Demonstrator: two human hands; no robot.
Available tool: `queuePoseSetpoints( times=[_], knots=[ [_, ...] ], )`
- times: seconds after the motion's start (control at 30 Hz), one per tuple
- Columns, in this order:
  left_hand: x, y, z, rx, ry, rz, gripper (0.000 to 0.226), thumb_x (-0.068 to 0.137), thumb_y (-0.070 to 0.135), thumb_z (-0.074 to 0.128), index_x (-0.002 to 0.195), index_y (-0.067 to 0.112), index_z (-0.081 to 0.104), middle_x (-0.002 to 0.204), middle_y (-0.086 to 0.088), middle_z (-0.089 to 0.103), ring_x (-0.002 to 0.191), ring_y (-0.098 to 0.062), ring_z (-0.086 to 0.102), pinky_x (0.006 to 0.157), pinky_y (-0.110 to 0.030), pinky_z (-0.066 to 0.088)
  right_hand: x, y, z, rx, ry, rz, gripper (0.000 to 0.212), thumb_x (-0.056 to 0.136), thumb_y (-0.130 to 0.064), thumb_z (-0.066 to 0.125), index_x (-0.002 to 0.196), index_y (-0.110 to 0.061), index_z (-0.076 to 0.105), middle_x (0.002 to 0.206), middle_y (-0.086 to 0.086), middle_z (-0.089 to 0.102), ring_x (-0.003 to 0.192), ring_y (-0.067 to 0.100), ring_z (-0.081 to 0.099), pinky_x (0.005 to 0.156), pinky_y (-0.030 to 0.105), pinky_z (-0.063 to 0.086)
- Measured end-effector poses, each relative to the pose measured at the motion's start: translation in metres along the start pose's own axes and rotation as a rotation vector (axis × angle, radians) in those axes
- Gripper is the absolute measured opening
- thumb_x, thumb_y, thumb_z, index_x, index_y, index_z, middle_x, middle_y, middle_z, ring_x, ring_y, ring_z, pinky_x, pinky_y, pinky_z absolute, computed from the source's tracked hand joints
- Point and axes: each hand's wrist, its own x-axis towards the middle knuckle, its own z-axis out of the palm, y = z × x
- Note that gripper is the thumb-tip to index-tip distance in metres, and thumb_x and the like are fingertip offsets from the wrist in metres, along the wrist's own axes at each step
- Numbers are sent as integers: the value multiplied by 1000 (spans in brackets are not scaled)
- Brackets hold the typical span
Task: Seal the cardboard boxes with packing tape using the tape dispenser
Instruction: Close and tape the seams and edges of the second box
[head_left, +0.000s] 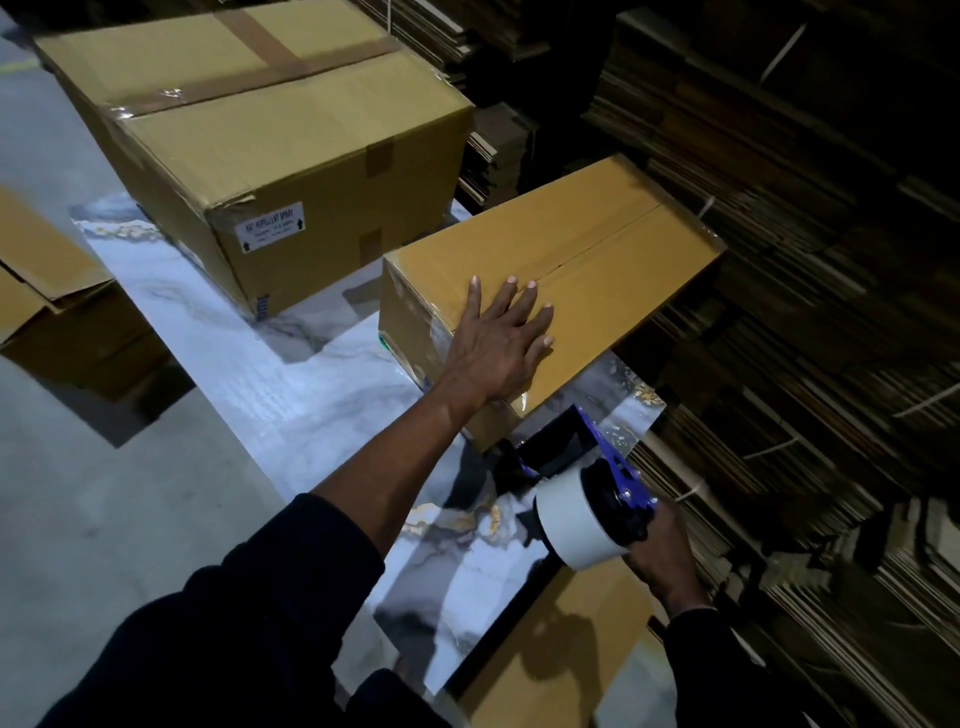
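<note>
A small brown cardboard box (597, 260) lies on the marble-patterned table (270, 395), its top flaps closed along a centre seam with clear tape over it. My left hand (498, 338) presses flat on the near end of its top, fingers spread. My right hand (660, 556) grips the handle of a blue tape dispenser (587, 483) carrying a white roll of tape. The dispenser's front end sits by the box's near lower corner. A large taped box (280, 145) with a white label stands behind, to the left.
Stacks of flattened cardboard (779, 260) fill the right side and back. Folded cardboard sheets (47, 291) lie at the left beyond the table edge. Another brown box (561, 660) sits at the bottom, below the dispenser. Grey floor lies to the left.
</note>
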Motion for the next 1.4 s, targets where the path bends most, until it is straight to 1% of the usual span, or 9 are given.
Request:
queuePoseSetpoints(
  times=[0.17,0.3,0.43,0.6,0.77,0.97,1.13,1.27,1.4],
  knots=[
    [-1,0,-2,25,4,3,57,111,50,16,162,28,29,173,-5,17,160,-30,8,122,-68,1,2,15,-9,-29,1,-2,4,73,-6,67,74,-8,63,67,14,66,68,17,55,62,33,44],
    [0,4,-4,50,-27,2,57,111,52,17,163,29,24,174,-6,13,161,-32,3,122,-69,-1,16,7,-3,-68,-27,-12,31,83,4,65,63,-18,54,60,3,56,59,13,47,56,31,35],
    [4,13,-6,76,-79,21,58,111,51,17,164,27,19,174,-7,7,160,-37,-4,122,-70,-5,37,7,4,-106,-40,-79,26,85,4,68,66,-11,57,63,5,58,61,14,49,55,28,37],
    [0,21,1,26,-22,50,58,111,48,13,162,24,28,172,-9,17,160,-37,4,124,-67,1,62,19,10,-160,-33,-178,19,82,9,70,76,-8,64,74,7,65,69,20,62,58,11,42],
    [-6,25,1,7,54,7,58,110,44,13,159,24,37,170,-5,28,159,-32,15,125,-63,10,80,36,16,-167,-22,-82,18,85,4,61,79,-13,66,83,12,67,76,25,64,65,32,50],
    [-4,25,8,19,65,-43,58,111,41,16,161,20,35,170,-2,29,159,-29,16,126,-59,9,87,49,26,-141,20,-54,28,82,-2,56,76,-30,57,95,17,65,85,21,58,74,28,45],
    [-3,24,10,29,50,-23,60,111,41,14,163,15,29,171,-4,25,160,-28,14,128,-54,9,80,42,29,-181,77,-125,23,85,-3,55,80,-26,57,89,10,63,91,29,60,74,36,49],
    [-2,22,9,32,24,-14,62,110,42,11,163,14,26,171,-4,23,160,-27,13,129,-51,8,73,23,26,-314,173,-251,16,82,6,67,80,-9,61,81,-8,51,87,30,53,72,35,41],
    [5,19,9,26,6,-10,63,110,41,10,163,13,28,170,-5,27,159,-28,17,129,-49,11,77,11,20,-411,270,-347,17,76,10,64,78,-6,62,77,6,60,78,26,53,78,37,37]
  ],
)
